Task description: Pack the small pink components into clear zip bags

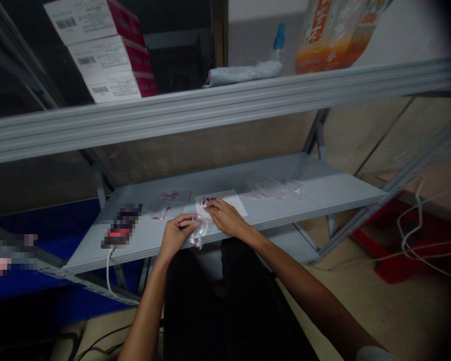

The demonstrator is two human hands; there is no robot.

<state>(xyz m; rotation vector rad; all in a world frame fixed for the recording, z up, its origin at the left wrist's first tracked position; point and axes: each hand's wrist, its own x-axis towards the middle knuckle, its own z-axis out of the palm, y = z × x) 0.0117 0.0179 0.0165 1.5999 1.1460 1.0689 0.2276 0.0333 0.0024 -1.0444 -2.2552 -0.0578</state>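
Left hand [176, 235] pinches a small clear zip bag [200, 234], long side toward the body, open right hand [227, 218] right beside it!

Pink-flecked clear bag [198, 235] — grey shelf [315, 193]
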